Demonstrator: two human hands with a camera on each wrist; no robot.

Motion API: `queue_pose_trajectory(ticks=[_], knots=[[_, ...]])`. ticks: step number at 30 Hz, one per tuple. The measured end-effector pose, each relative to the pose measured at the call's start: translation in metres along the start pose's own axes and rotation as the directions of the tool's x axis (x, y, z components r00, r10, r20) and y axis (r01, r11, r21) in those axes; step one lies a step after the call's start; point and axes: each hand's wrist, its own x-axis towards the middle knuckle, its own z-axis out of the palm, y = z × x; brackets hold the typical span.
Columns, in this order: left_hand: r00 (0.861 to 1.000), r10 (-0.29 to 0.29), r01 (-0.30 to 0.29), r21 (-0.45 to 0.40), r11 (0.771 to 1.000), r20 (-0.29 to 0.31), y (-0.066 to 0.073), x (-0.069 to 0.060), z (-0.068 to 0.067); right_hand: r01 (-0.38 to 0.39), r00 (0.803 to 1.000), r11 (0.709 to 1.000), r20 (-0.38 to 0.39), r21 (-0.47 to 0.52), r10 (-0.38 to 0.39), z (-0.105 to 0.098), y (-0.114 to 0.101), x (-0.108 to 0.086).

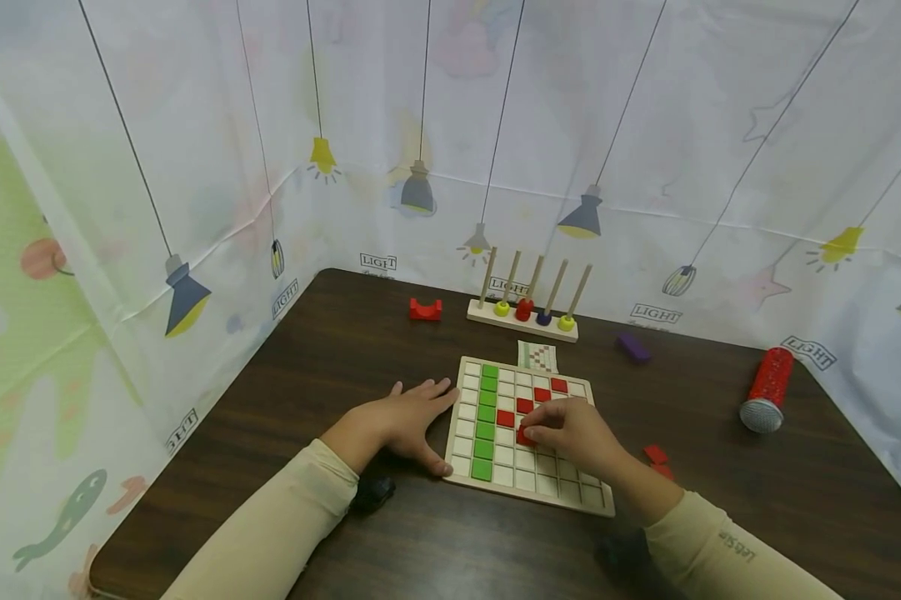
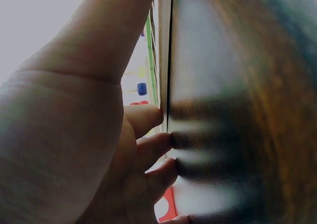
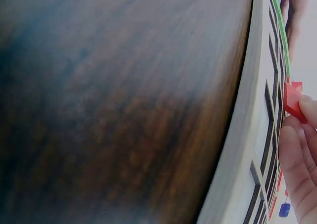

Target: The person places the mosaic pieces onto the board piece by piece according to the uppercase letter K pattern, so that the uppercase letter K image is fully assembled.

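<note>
A wooden grid board (image 1: 528,496) lies on the dark table with a column of green square tiles (image 1: 485,431) near its left side. Several red tiles (image 1: 506,418) form a diagonal in its cells. My right hand (image 1: 581,433) pinches a red tile (image 3: 292,101) between thumb and fingers, low over the middle of the grid; the right wrist view shows this tile tilted. Spread along the board's left edge, the fingers of my left hand (image 1: 405,421) touch the frame, with the thumb at the lower left corner. The right hand hides some cells.
A small pattern card (image 1: 537,357) lies behind the board. Farther back stand a peg stand with coloured beads (image 1: 523,321) and a red notched block (image 1: 425,311). To the right are loose red tiles (image 1: 656,454), a purple block (image 1: 633,348) and a red toy microphone (image 1: 768,387).
</note>
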Motion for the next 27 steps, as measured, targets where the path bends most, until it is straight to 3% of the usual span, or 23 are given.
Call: queue_pose_trajectory(ticks=[8,24,27], knots=[[1.0,0.003,-0.003,-0.016,1.0,-0.005,0.0006,-0.0008,-0.0004,0.0,1.0,1.0,0.025,-0.019,0.0,0.0014,-0.0012,-0.0014],[1.0,0.005,-0.005,-0.005,1.0,-0.007,-0.0001,0.0,-0.0007,0.016,1.0,0.999,-0.001,-0.044,-0.016,0.0027,-0.0036,-0.0036],[1.0,0.005,-0.005,-0.004,1.0,-0.007,0.0003,-0.0006,-0.0013,-0.016,1.0,0.998,-0.013,-0.055,0.015,0.0008,-0.0014,-0.0045]])
